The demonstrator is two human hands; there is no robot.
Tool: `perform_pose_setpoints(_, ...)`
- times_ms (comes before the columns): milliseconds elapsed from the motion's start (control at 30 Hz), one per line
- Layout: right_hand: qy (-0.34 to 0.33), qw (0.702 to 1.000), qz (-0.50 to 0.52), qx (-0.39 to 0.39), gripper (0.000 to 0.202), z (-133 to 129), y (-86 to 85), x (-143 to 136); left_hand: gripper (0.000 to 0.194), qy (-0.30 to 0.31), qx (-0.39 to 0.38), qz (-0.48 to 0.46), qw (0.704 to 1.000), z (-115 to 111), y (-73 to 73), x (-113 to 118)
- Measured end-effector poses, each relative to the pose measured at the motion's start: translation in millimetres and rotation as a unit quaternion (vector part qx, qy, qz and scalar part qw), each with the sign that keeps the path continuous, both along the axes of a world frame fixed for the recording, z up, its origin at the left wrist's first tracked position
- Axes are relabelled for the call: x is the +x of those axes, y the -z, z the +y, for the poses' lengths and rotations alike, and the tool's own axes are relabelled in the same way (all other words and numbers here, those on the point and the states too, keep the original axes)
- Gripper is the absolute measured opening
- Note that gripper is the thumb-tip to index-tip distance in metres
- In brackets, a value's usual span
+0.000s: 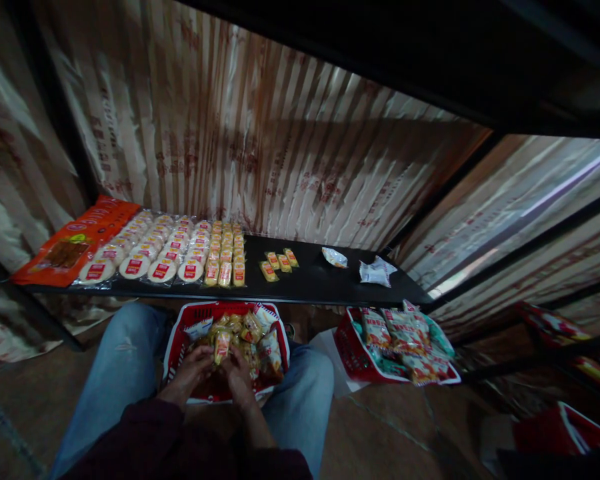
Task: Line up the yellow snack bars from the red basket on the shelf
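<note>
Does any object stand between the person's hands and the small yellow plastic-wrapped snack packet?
Nothing visible does: the left hand and the right hand hold the small yellow plastic-wrapped snack packet between them, over the white-rimmed red basket.

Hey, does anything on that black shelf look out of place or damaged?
Yes: four small yellow packs lie loosely askew, and two white packets sit apart farther right, unlike the neat rows at left. No damage is evident.
</note>
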State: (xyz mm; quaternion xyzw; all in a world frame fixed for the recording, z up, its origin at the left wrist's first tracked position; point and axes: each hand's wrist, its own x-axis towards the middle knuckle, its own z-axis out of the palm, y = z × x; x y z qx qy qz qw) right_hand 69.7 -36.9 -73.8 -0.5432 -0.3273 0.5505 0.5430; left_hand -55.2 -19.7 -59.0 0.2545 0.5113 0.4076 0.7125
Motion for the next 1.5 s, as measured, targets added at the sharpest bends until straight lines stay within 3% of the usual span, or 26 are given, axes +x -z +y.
perform_pose_setpoints(133, 0.03, 1.0, 0.0, 0.001, 0.037, 2.6, -0.2, 1.4, 0.045, 0.007, 0.036, 0.035, 0.999, 2.6, -6.9, 3.7)
perform_pose_setpoints(433, 0.116, 0.989, -0.083, 0.038, 0.041, 3.0, -6.3, 11.9, 0.045, 0.062, 0.094, 0.121, 0.986, 16.1, -6.5, 20.6)
perform_pose_setpoints(700, 0.125, 0.987, -0.105, 0.004, 0.045, 1.9, -9.9, 15.2, 0.047, 0.048, 0.087, 0.127, 0.987, 12.4, -20.7, 27.5)
perform_pose_setpoints(1033, 0.163, 0.979, -0.122, 0.016, 0.054, 6.9, -24.7, 22.7, 0.034, 0.066, 0.195, 0.165, 0.965, 34.7, -51.1, 45.0)
perform_pose_setpoints(1167, 0.182, 0.972, -0.147, 0.03, 0.053, 18.0, -43.0, 33.4, 0.02, 0.081, 0.235, 0.174, 0.953, 47.1, -66.5, 56.8)
perform_pose_setpoints(1300, 0.17, 0.97, -0.161, 0.071, 0.05, 33.5, -73.2, 48.3, 0.011, 0.1, 0.271, 0.177, 0.941, 62.7, -86.6, 69.3)
perform_pose_setpoints(1500, 0.14, 0.968, -0.173, 0.116, 0.046, 73.4, -112.3, 72.9, 0.015, 0.104, 0.314, 0.248, 0.91, 101.4, -124.4, 86.3)
